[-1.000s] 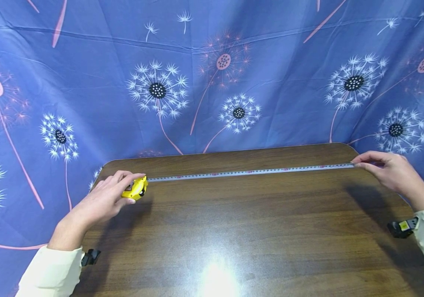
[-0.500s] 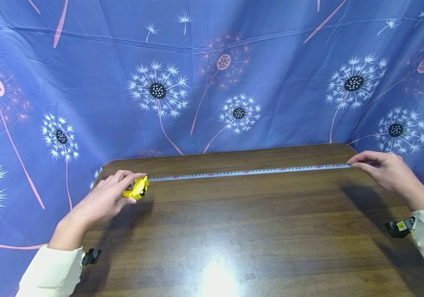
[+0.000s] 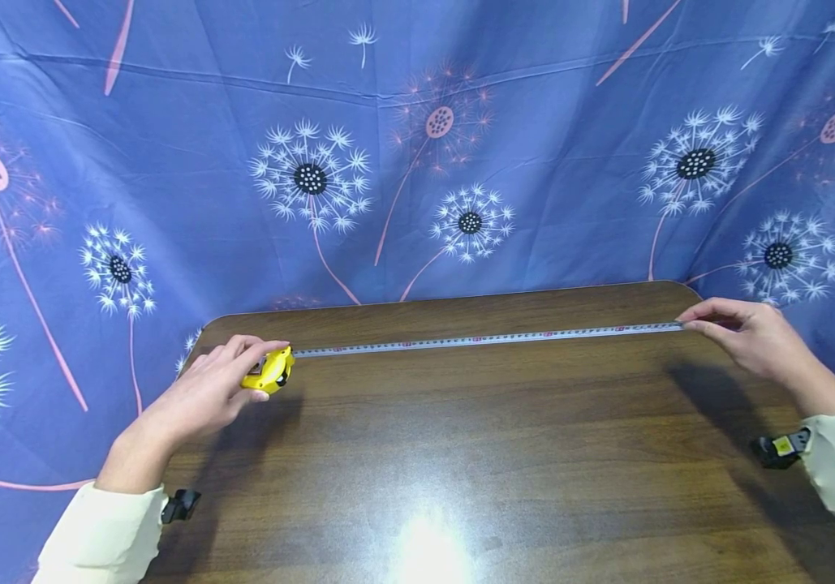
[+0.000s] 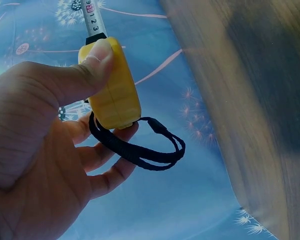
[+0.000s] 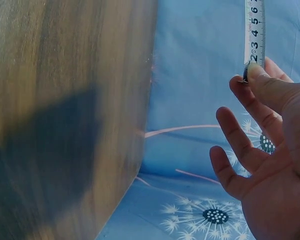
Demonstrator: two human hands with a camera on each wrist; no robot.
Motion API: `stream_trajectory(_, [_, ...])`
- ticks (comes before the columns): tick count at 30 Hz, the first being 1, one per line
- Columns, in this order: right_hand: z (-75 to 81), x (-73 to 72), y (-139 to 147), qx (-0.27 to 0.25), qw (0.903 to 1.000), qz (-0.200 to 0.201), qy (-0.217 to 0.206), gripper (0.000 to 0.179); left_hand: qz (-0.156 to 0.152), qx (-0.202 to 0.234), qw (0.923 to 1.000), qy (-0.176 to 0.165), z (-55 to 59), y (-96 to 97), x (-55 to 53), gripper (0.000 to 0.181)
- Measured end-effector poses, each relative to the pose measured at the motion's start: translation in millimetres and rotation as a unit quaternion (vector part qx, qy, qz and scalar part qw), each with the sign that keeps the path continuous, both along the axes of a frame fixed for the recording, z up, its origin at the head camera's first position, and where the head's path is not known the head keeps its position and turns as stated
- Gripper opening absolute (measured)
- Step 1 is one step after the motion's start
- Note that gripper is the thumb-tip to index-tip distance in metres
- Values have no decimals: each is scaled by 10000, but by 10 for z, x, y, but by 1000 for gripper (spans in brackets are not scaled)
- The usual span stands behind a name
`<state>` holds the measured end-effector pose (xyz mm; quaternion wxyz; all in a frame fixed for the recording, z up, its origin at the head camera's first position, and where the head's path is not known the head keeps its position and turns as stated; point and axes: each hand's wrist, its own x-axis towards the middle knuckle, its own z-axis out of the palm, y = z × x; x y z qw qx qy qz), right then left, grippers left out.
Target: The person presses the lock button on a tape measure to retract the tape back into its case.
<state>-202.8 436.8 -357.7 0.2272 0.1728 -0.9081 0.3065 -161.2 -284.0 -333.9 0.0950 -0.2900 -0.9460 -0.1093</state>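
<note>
A yellow tape measure [image 3: 269, 371] is in my left hand [image 3: 201, 389], its thumb and fingers gripping the case. In the left wrist view the thumb presses the case's narrow side, and a black wrist strap [image 4: 135, 152] dangles from its end. The white blade [image 3: 446, 342] runs out nearly straight to the right, across the far part of the table in the head view. At its other end my right hand [image 3: 763, 345] pinches the tip between thumb and index finger. The remaining right fingers [image 5: 235, 132] are spread in the right wrist view, where low numbers show on the blade [image 5: 255, 32].
Beneath both hands is a brown wood-grain table [image 3: 534, 454] with rounded far corners. A blue cloth with dandelion prints [image 3: 570, 162] hangs behind and at both sides. Small black devices [image 3: 181, 504] sit at both wrists, beside pale sleeves.
My right hand has moved slightly left with the blade's tip, and the red marks on the blade have slid left toward the case. The left hand has stayed nearly still.
</note>
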Motion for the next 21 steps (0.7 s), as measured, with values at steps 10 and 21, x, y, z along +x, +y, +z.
stream_trajectory(10, [-3,-5,-83,-92,9998,-24,-149,19,-21,-13,10000,14,-8,10,1,76])
stream_trajectory(21, [7,-4,-194,107,9994,280,184,16,17,-48,10000,-49,1,16,1,76])
